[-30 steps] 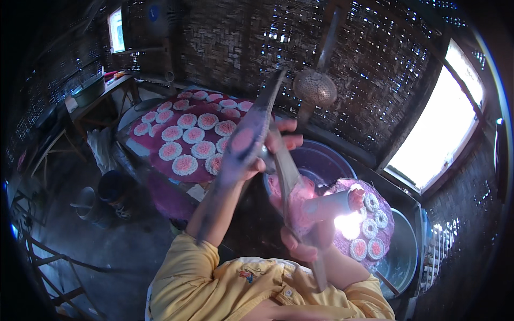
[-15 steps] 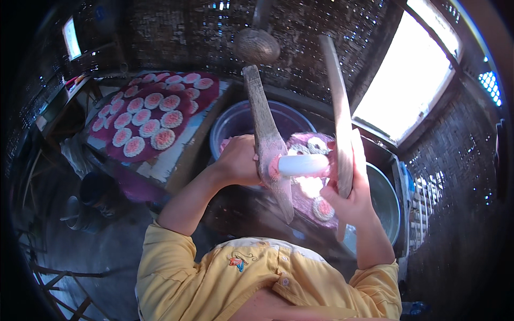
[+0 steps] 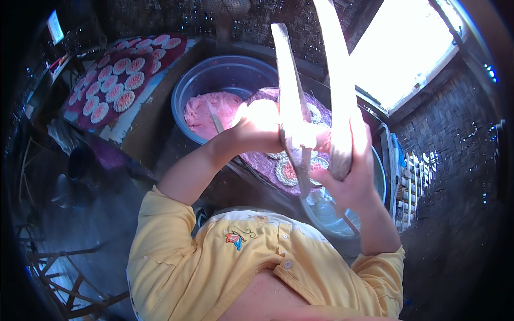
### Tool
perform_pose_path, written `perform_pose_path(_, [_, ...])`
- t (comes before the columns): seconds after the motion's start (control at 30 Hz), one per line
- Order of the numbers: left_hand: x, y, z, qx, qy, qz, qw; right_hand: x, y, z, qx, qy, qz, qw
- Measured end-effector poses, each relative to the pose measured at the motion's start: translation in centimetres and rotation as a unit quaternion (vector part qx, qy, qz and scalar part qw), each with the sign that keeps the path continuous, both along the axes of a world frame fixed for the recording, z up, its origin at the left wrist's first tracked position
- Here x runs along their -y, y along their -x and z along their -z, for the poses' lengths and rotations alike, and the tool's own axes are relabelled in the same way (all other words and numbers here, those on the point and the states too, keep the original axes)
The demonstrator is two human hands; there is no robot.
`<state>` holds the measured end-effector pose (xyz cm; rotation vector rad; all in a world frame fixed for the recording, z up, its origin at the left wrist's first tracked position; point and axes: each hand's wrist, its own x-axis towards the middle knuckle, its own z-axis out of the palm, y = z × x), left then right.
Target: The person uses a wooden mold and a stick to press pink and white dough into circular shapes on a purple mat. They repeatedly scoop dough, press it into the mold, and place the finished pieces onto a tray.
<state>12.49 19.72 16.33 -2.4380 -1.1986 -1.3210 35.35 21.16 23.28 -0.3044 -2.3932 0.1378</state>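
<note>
Right grip (image 3: 356, 184) around rightmost wooden bar (image 3: 341, 117)

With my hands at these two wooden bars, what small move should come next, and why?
I'd probably ease the right wooden bar slightly toward the left wooden bar, keeping both above the purple cloth. The right hand grips one, the left hand is at the other, a gap shows between them, and pink-and-white rounds lie on the cloth below.

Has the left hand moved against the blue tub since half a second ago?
Yes, rightward: the left hand was across the blue tub's front left; now it shows at its front-right edge.
</note>
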Motion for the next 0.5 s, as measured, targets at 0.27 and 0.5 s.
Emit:
perform_pose_path(0.27, [-1.8, -0.9, -0.2, 0.263, 0.281, 0.240, 0.891, -4.4, -7.1, 5.1, 0.046, 0.739, -0.331, 0.586])
perform_pose_path(0.5, [-3.1, -4.9, -9.6, 0.428, 0.074, 0.689, 0.580, -6.5, -9.0, 7.9, 0.077, 0.800, -0.416, 0.426])
